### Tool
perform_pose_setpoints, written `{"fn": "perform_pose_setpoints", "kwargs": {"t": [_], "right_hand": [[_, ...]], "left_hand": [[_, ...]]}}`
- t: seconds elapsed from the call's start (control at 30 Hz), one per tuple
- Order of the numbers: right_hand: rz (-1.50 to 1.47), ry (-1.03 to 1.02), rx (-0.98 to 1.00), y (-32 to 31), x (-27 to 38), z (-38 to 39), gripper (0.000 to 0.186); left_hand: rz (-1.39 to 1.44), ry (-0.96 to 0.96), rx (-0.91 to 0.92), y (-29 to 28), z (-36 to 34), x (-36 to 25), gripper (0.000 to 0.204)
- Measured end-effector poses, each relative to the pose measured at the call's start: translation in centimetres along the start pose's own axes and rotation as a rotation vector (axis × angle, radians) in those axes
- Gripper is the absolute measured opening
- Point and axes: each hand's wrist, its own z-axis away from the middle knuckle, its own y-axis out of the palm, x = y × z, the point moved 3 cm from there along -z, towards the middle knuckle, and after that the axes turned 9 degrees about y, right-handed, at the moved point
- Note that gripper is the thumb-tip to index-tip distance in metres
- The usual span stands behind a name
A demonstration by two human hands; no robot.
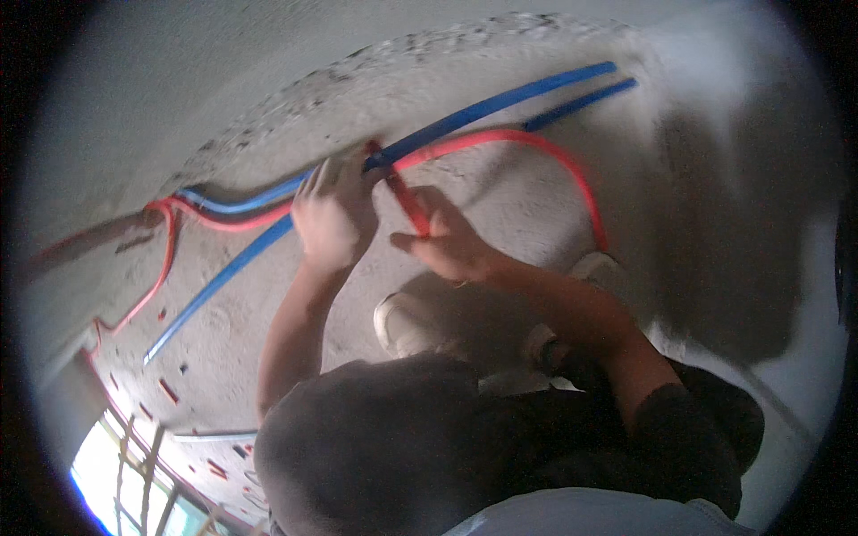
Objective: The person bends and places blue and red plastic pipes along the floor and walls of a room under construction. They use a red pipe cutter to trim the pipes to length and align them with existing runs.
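Bare concrete floor [527, 201], w/ pipes along its edge at the wall [214, 89]. A long blue pipe [500, 112] lies near that edge; a red pipe [581, 179] curves beside it, its R end bending back toward a shoe [407, 326]. L hand [335, 214], back up, is closed over the blue pipe next to the red tool [407, 196], prob. to steady it; fingertips hidden, so can't tell if the red pipe's gripped too. R hand [456, 246] has fingers curled round the tool's handle, thumb sticking out L; the tool's far end meets the blue pipe, so the handle slants back within reach. L forearm [299, 317] rises almost straight; R forearm [559, 299] slants up-left, elbow out, prob. b/c the work's low.
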Motion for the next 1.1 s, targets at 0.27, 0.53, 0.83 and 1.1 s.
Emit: {"fn": "perform_pose_setpoints", "kwargs": {"t": [0.27,0.53,0.83,1.1], "right_hand": [[0.097,0.210,0.059,0.6,-2.2,1.5,0.045],[0.218,0.263,0.086,4.7,-8.3,2.6,0.055],[0.460,0.096,0.437,-6.8,-2.1,-0.5,0.035],[1.009,-0.670,-0.323,-13.9,-2.9,-15.3,0.033]], "left_hand": [[-0.005,-0.016,0.129,1.4,2.5,-0.7,0.030],[0.125,-0.011,0.166,1.0,6.4,-2.4,0.022],[-0.064,-0.261,0.594,-0.5,15.4,6.2,0.032],[-0.081,-0.118,0.277,3.4,5.3,10.8,0.041]]}}
